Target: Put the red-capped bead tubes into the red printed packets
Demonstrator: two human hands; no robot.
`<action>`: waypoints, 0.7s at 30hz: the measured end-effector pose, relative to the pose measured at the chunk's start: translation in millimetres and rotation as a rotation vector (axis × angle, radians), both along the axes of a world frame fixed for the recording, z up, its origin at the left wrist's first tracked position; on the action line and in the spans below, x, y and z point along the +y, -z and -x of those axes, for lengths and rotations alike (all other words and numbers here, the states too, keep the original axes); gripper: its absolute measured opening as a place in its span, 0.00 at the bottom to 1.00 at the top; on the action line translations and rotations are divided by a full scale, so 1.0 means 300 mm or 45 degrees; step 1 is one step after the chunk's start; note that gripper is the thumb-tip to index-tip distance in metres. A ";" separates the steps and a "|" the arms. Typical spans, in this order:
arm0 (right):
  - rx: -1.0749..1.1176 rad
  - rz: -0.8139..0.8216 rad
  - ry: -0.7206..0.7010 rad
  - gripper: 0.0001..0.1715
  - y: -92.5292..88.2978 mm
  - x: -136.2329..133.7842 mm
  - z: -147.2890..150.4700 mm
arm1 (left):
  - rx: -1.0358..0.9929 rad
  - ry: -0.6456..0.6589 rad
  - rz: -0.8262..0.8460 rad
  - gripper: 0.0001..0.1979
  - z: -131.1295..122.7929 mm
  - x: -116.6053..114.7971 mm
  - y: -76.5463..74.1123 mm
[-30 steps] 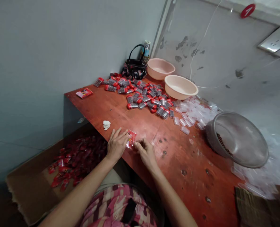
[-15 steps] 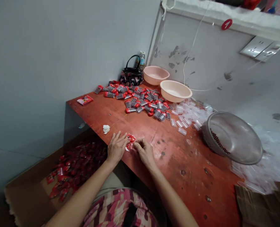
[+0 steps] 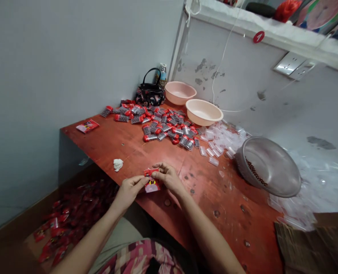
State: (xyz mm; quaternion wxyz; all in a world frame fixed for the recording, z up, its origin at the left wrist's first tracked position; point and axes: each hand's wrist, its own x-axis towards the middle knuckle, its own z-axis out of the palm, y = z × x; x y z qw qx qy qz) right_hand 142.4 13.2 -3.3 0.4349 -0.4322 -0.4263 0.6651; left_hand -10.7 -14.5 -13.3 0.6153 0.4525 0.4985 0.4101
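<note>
Between my two hands, over the table's front edge, is a small red printed packet (image 3: 152,185) with a pink and yellow picture on its face. My left hand (image 3: 131,189) pinches its left side between thumb and fingers. My right hand (image 3: 169,178) grips the upper right corner, thumb in front and fingers behind. A crumpled white tissue (image 3: 118,164) lies left of my hands. Farther left, a similar red packet (image 3: 88,126) lies flat near the table's edge. Beyond my hands spreads a pile of clear tubes with red caps and dark contents (image 3: 169,127).
Clear empty tubes (image 3: 220,139) lie right of the pile. A grey metal bowl (image 3: 274,167) holds small brown balls. Two plastic basins (image 3: 204,112) and a black handbag (image 3: 150,93) stand at the back. Below left, a box holds many red packets (image 3: 74,209). Brown cardboard (image 3: 311,243) sits at right.
The packet has been lifted off the table and now shows its picture side upright. Both hands have come together on it. The view has shifted slightly right.
</note>
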 end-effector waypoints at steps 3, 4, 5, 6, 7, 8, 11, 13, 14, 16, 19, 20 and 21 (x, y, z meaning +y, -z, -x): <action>-0.146 -0.041 -0.168 0.16 0.000 0.047 -0.016 | -0.203 0.055 0.192 0.12 -0.003 0.010 0.012; -0.234 -0.084 -0.210 0.15 -0.001 0.070 -0.022 | -0.256 0.024 0.234 0.12 -0.008 0.010 0.015; -0.351 -0.142 -0.249 0.14 -0.004 0.098 -0.028 | -0.308 -0.023 0.266 0.11 -0.014 0.009 0.016; -0.507 -0.221 -0.262 0.13 -0.011 0.132 -0.036 | -0.374 -0.082 0.289 0.11 -0.019 0.007 0.015; -0.711 -0.322 -0.237 0.12 -0.020 0.172 -0.046 | -0.451 -0.150 0.301 0.10 -0.024 0.005 0.012; -0.959 -0.438 -0.178 0.13 -0.031 0.217 -0.057 | -0.528 -0.221 0.304 0.09 -0.027 0.004 0.007; -1.688 -0.718 0.125 0.15 -0.065 0.368 -0.091 | -0.660 -0.391 0.281 0.07 -0.023 0.003 -0.004; -1.843 -0.757 0.207 0.19 -0.071 0.453 -0.111 | -0.670 -0.450 0.272 0.09 -0.011 0.006 -0.004; -1.862 -0.760 0.214 0.20 -0.067 0.483 -0.118 | -0.674 -0.474 0.278 0.10 -0.002 0.008 -0.001; -1.864 -0.782 0.182 0.22 -0.047 0.511 -0.132 | -0.710 -0.524 0.302 0.10 0.016 0.013 0.005; -1.841 -0.867 0.057 0.23 -0.004 0.473 -0.156 | -0.796 -0.532 0.349 0.09 0.036 0.017 0.012; -1.823 -0.899 0.005 0.23 0.010 0.444 -0.167 | -0.820 -0.509 0.363 0.09 0.039 0.018 0.013; -1.809 -0.928 -0.049 0.23 0.020 0.410 -0.180 | -0.836 -0.486 0.381 0.08 0.039 0.017 0.014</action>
